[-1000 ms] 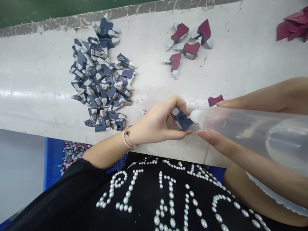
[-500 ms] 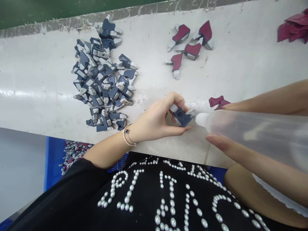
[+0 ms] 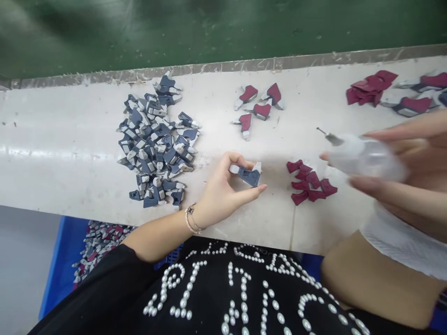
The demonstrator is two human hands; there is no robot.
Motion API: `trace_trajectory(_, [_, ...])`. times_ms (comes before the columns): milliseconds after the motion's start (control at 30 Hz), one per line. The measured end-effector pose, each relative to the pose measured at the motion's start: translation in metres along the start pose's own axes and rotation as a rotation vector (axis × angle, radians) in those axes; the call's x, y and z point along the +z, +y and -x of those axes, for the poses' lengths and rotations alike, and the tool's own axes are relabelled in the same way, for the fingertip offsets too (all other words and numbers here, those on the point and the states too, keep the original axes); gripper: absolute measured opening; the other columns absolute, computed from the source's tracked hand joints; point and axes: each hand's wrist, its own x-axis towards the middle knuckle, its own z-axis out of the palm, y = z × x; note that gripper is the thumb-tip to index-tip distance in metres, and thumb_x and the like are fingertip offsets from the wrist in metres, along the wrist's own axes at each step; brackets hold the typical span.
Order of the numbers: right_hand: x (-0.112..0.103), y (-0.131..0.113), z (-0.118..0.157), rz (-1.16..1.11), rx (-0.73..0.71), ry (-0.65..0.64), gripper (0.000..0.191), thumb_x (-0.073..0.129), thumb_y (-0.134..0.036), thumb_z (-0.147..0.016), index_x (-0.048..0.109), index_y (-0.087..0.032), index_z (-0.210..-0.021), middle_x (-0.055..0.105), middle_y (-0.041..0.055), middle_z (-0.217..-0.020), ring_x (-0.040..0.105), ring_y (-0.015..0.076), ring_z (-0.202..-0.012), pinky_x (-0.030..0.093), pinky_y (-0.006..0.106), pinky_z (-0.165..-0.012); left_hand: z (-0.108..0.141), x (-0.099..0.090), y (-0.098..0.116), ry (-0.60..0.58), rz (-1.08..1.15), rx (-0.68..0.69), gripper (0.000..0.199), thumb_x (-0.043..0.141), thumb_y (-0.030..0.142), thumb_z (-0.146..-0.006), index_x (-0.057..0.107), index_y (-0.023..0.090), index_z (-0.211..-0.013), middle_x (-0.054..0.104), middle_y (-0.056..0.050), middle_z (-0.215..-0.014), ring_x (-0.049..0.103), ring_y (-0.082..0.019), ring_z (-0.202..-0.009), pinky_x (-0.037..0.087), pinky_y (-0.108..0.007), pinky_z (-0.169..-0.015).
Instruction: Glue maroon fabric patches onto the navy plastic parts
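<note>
My left hand (image 3: 226, 188) pinches a grey-and-white plastic part (image 3: 248, 176) between thumb and fingers, its recessed blue-grey side facing up, above the white table. On the right, my right hand (image 3: 415, 167) is wrapped around a translucent squeeze bottle (image 3: 373, 160). The bottle's thin metal tip (image 3: 324, 133) points left, well apart from the held part. Between the two hands, several small dark-red pieces (image 3: 309, 181) lie loose on the table. Motion blurs the bottle and the right fingers somewhat.
A large pile of grey-and-white parts (image 3: 153, 149) covers the table's left side. Several parts with red faces (image 3: 261, 110) lie towards the back. At the far right are a stack of red pieces (image 3: 370, 88) and more parts. A blue bin (image 3: 57, 260) holds many parts below.
The bottle has moved away from the grey part to the right, and its metal tip now shows. My left hand still holds the part. The view has tilted up, showing more red pieces.
</note>
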Motion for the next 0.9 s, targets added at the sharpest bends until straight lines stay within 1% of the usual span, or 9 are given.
trace_trajectory(67, [0.022, 0.001, -0.011, -0.073, 0.045, -0.061, 0.04, 0.088, -0.028, -0.069, 0.063, -0.031, -0.101, 0.072, 0.001, -0.087, 0.07, 0.0235, -0.077, 0.057, 0.044, -0.067, -0.001, -0.004, 0.001, 0.077, -0.123, 0.026, 0.042, 0.083, 0.026, -0.078, 0.05, 0.023, -0.104, 0.063, -0.005, -0.107, 0.066, -0.02, -0.104, 0.056, -0.035, -0.092])
trace_trajectory(200, [0.064, 0.014, -0.03, 0.008, 0.051, -0.114, 0.043, 0.08, -0.033, -0.076, 0.066, -0.026, -0.116, 0.074, 0.0055, -0.113, 0.068, 0.0286, -0.11, 0.056, 0.046, -0.094, -0.006, -0.016, 0.006, 0.225, -0.264, 0.112, 0.044, 0.086, 0.029, -0.076, 0.053, 0.022, -0.103, 0.064, -0.004, -0.104, 0.066, -0.02, -0.103, 0.053, -0.039, -0.098])
trace_trajectory(333, [0.088, 0.027, -0.044, 0.065, 0.029, -0.157, 0.035, 0.073, -0.028, -0.079, 0.057, -0.025, -0.111, 0.072, 0.0047, -0.124, 0.068, 0.0266, -0.115, 0.055, 0.043, -0.099, -0.005, -0.017, 0.011, 0.192, -0.276, 0.158, 0.047, 0.09, 0.035, -0.071, 0.056, 0.022, -0.101, 0.066, -0.003, -0.101, 0.07, -0.02, -0.1, 0.054, -0.037, -0.093])
trace_trajectory(400, [0.084, 0.031, -0.045, 0.133, 0.05, -0.174, 0.047, 0.075, -0.031, -0.077, 0.055, -0.025, -0.12, 0.072, 0.0053, -0.124, 0.067, 0.0275, -0.117, 0.054, 0.044, -0.099, -0.002, -0.013, 0.011, 0.128, -0.285, 0.157, 0.05, 0.092, 0.039, -0.067, 0.057, 0.022, -0.097, 0.067, -0.002, -0.097, 0.071, -0.02, -0.095, 0.055, -0.036, -0.089])
trace_trajectory(500, [0.06, 0.037, -0.037, 0.307, 0.095, -0.174, 0.061, 0.079, -0.041, -0.073, 0.057, -0.022, -0.127, 0.07, 0.0125, -0.124, 0.064, 0.0354, -0.117, 0.051, 0.054, -0.1, 0.002, -0.008, 0.011, 0.039, -0.264, 0.144, 0.053, 0.093, 0.043, -0.062, 0.058, 0.021, -0.094, 0.067, -0.002, -0.093, 0.072, -0.02, -0.091, 0.058, -0.034, -0.082])
trace_trajectory(600, [0.036, 0.042, -0.028, 0.484, 0.113, -0.221, 0.033, 0.074, -0.041, -0.076, 0.07, -0.02, -0.101, 0.071, 0.0169, -0.109, 0.061, 0.0403, -0.11, 0.046, 0.061, -0.1, 0.004, -0.007, 0.012, -0.004, -0.222, 0.116, 0.056, 0.095, 0.044, -0.057, 0.059, 0.02, -0.092, 0.067, -0.002, -0.091, 0.074, -0.021, -0.09, 0.061, -0.031, -0.076])
trace_trajectory(700, [0.031, 0.046, -0.027, 0.56, 0.128, -0.344, 0.01, 0.068, -0.031, -0.077, 0.071, -0.022, -0.081, 0.071, 0.0125, -0.092, 0.064, 0.0333, -0.091, 0.051, 0.053, -0.089, 0.006, -0.006, 0.013, -0.048, -0.097, 0.083, 0.058, 0.097, 0.04, -0.052, 0.059, 0.02, -0.09, 0.07, -0.001, -0.089, 0.077, -0.022, -0.088, 0.064, -0.029, -0.071])
trace_trajectory(800, [0.036, 0.049, -0.031, 0.593, 0.155, -0.422, 0.01, 0.066, -0.026, -0.078, 0.07, -0.022, -0.087, 0.07, 0.0079, -0.083, 0.065, 0.0273, -0.077, 0.055, 0.046, -0.076, 0.008, -0.005, 0.013, -0.073, 0.03, 0.06, 0.057, 0.098, 0.037, -0.05, 0.059, 0.02, -0.089, 0.073, -0.001, -0.086, 0.079, -0.025, -0.091, 0.066, -0.029, -0.071])
trace_trajectory(900, [0.038, 0.052, -0.034, 0.646, 0.157, -0.414, 0.021, 0.068, -0.03, -0.079, 0.067, -0.023, -0.098, 0.07, 0.0107, -0.09, 0.066, 0.0287, -0.08, 0.055, 0.046, -0.074, 0.008, -0.005, 0.013, -0.024, 0.039, 0.085, 0.053, 0.098, 0.036, -0.052, 0.062, 0.019, -0.086, 0.073, -0.003, -0.086, 0.078, -0.025, -0.094, 0.067, -0.03, -0.072])
